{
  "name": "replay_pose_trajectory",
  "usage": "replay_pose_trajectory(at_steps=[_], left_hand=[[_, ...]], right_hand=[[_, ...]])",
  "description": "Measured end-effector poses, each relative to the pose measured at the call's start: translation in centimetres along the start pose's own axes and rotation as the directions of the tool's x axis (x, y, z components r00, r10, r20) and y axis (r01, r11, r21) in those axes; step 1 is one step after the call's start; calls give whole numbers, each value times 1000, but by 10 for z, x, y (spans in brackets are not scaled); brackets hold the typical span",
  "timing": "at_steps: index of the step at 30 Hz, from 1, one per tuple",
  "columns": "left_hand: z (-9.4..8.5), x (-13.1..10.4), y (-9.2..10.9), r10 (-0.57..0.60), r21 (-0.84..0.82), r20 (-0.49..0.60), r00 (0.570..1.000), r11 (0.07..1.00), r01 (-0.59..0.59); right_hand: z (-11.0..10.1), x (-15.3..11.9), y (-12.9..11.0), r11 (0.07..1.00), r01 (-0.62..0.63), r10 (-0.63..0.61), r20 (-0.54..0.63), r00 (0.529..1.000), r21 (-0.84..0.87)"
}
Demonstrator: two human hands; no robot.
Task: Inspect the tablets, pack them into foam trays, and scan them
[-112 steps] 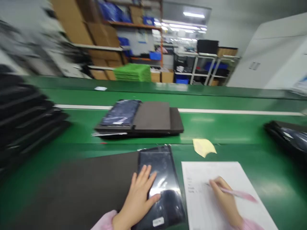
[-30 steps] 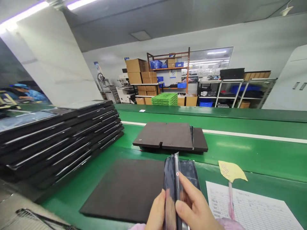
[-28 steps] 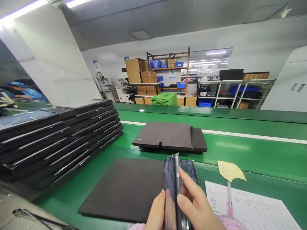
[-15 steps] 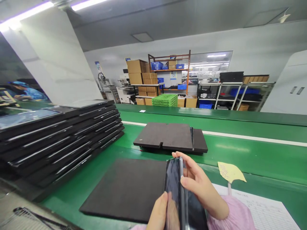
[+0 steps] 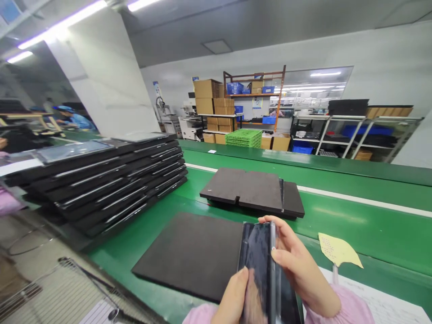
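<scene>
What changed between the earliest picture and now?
The right hand let go of the slim pink pen, moved left off the white paper form, and its grip is now on the far right corner of a flat, glossy dark device. The left hand, earlier spread flat, now holds the device's left side. The irregular yellow paper note stayed just beyond the form.

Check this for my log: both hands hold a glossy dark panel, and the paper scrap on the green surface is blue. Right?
Wrong colour: the head view shows the paper scrap is yellow. Left hand and right hand do hold the panel.
</scene>
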State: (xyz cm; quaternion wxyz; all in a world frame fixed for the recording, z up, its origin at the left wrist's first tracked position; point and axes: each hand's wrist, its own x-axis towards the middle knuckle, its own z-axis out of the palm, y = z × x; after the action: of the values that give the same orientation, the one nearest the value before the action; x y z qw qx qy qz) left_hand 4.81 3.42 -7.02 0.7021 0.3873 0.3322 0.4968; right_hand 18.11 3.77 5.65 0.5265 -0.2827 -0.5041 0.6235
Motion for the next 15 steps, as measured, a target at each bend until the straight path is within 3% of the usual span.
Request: replay_pose_trajectory(at_steps=[6,9,11,12,15], left_hand=[[6,-3,-1,12,42,30,999,999,-14],[-1,-3,5,6,102,-51,999,995,0],[-23,1,22,57,290,-208,976,957,6],[-40,5,34,144,462,-300,943,887,12],[-103,20,79,255,667,-393,884,740,82]], right_hand=[[-5,0,9,1000,-17,18,-19,1000,21],[-13,-2,14,997,39,-44,-65,997,-65],[-24,-7,16,987,91,-103,-87,991,-133],[-33,-12,15,980,98,-118,-112,987,-173],[-66,-33,12,954,20,-105,-269,957,-300]])
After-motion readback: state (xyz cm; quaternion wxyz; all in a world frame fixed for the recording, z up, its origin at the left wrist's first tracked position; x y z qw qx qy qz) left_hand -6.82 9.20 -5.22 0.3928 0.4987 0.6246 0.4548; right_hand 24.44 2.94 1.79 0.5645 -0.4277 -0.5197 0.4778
